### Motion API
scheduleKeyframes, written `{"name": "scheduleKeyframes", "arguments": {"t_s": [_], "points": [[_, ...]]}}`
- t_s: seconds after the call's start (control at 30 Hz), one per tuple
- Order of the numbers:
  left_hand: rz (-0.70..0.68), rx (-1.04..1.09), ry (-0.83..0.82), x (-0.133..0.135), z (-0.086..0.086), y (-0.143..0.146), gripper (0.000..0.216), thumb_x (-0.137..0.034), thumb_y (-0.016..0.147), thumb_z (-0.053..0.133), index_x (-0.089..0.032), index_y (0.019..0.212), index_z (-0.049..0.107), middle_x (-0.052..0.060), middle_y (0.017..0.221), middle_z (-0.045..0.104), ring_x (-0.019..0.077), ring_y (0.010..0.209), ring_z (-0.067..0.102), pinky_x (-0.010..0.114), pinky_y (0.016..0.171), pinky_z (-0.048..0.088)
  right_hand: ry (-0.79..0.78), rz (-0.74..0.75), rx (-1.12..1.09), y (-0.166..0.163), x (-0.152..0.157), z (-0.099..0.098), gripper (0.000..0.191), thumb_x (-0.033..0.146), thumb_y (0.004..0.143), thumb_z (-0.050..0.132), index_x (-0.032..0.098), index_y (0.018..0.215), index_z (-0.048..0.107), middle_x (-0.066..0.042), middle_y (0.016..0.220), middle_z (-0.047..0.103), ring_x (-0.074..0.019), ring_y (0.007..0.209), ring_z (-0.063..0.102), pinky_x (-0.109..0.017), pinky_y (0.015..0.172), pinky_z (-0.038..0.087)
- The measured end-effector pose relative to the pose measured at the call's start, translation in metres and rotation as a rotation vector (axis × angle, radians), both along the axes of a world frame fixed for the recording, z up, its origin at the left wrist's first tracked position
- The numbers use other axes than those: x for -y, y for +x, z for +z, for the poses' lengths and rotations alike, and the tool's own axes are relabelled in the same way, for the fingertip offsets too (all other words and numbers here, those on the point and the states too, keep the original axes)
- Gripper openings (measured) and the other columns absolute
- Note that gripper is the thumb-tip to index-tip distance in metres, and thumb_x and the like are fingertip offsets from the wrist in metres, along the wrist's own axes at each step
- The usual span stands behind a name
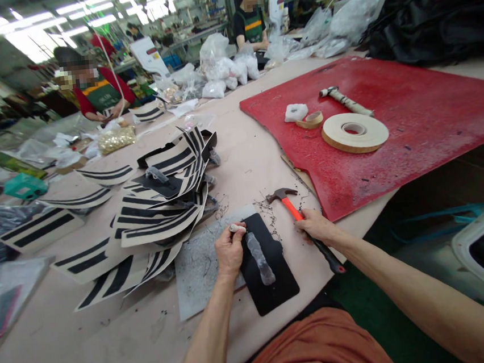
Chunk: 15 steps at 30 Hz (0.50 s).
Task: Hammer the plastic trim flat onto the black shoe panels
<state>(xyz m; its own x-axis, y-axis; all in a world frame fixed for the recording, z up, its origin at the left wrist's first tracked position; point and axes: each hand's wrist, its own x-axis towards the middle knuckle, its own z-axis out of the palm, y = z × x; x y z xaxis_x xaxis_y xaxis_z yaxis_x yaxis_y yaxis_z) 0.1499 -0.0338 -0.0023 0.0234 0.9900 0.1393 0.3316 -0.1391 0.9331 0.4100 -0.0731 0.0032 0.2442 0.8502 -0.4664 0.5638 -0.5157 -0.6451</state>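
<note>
My right hand point(317, 225) is closed around the handle of a claw hammer point(291, 206). The hammer has a dark metal head, an orange neck and a black grip, and it lies low over the table. With fingers pinched together, my left hand point(230, 252) rests at the upper left edge of a black panel point(268, 310). Something small and whitish shows at its fingertips; I cannot make out what. A handle wrapped in clear plastic point(261, 259) runs along the panel's middle. Partly beneath the panel lies a grey, scuffed board point(195, 271).
Left of my hands is a loose pile of curved panels point(161, 229) with black and cream stripes. A red mat point(424, 118) holds a large tape roll point(355, 132) and a wrapped hammer point(348, 101). People sit across the table point(113, 353). A plastic bin point(467, 251) stands right.
</note>
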Motion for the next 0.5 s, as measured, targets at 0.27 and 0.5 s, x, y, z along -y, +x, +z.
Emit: {"name": "scheduleKeyframes", "arguments": {"t_s": [0.27, 0.5], "points": [[-0.044, 0.205, -0.117, -0.0031, -0.0018, 0.0000, 0.036, -0.033, 0.087, 0.064, -0.019, 0.119, 0.060, 0.009, 0.103, 0.077, 0.0224, 0.101, 0.072, 0.038, 0.094, 0.053, 0.014, -0.085, -0.096, -0.0047, 0.0027, -0.0020, 0.007, 0.024, 0.084, 0.054, 0.019, 0.086, 0.049, -0.002, 0.066, 0.062, -0.0121, 0.044, 0.057, -0.022, 0.042, 0.040], [0.059, 0.196, -0.122, -0.0052, -0.0022, 0.0071, 0.026, -0.037, 0.080, 0.071, -0.017, 0.097, 0.071, 0.007, 0.094, 0.077, 0.0217, 0.090, 0.072, 0.033, 0.086, 0.055, 0.014, -0.101, -0.109, -0.0044, 0.0033, -0.0026, 0.008, 0.024, 0.083, 0.055, 0.018, 0.087, 0.050, -0.001, 0.063, 0.062, -0.0114, 0.043, 0.056, -0.021, 0.042, 0.039]]}}
